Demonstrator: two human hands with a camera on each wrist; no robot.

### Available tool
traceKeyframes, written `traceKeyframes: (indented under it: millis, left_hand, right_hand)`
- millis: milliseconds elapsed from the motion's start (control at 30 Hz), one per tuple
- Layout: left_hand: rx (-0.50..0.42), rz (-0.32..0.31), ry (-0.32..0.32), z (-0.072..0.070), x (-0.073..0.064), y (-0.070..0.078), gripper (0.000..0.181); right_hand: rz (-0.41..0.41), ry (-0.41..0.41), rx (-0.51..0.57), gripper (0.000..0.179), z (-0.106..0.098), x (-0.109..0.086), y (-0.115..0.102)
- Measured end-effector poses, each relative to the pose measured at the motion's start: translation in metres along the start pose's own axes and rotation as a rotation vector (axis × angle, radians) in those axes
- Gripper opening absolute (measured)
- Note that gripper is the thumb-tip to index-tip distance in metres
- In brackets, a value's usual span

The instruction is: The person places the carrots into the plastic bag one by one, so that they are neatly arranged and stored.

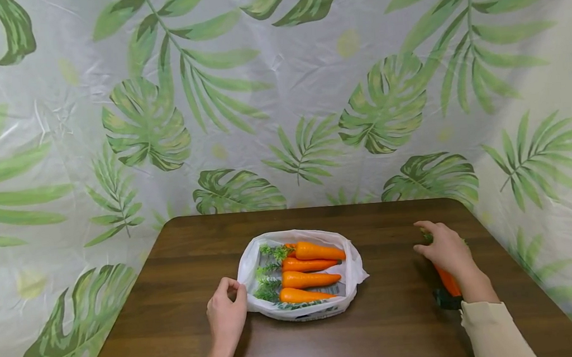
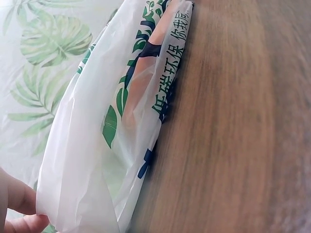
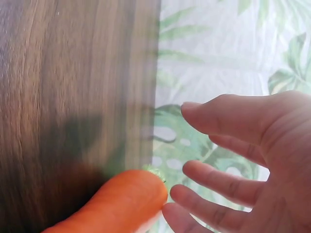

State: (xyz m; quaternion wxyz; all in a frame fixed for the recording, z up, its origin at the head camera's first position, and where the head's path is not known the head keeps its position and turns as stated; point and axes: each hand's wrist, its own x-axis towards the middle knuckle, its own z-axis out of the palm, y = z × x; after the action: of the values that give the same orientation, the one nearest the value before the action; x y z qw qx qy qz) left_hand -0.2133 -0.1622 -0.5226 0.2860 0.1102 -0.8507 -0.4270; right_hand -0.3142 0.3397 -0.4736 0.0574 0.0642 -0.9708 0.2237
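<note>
A white plastic bag (image 1: 354, 263) lies spread with its mouth upward, and several orange carrots (image 1: 304, 279) with green tops rest in it side by side. At the bag's left rim, my left hand (image 1: 227, 311) pinches the plastic between thumb and finger; the left wrist view shows the printed side of the bag (image 2: 73, 160). Over on the right, my right hand (image 1: 445, 249) hovers above another carrot (image 1: 447, 280), fingers spread and parted from the thumb. In the right wrist view this carrot (image 3: 121, 204) lies beside the fingertips, outside the grasp.
The dark wooden table (image 1: 182, 265) has a back edge against a leaf-patterned curtain (image 1: 299, 88). A black wrist device (image 1: 447, 299) sits at my right wrist.
</note>
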Motion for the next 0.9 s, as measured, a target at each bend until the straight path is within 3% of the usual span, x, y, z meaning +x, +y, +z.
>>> traceKeyframes:
  millis: [333, 667, 900]
  left_hand:
    - [-0.001, -0.009, -0.006, 0.001, -0.002, -0.002, 0.01]
    - [-0.004, -0.003, 0.0, 0.002, -0.001, -0.001, 0.01]
    - [-0.006, -0.004, 0.001, 0.001, -0.001, -0.001, 0.009]
  right_hand:
    - [0.04, 0.0, -0.011, 0.063, -0.004, -0.003, 0.014]
    - [0.069, -0.096, 0.016, 0.062, -0.004, -0.005, 0.016]
    - [0.072, -0.121, -0.003, 0.06, -0.005, -0.008, 0.014]
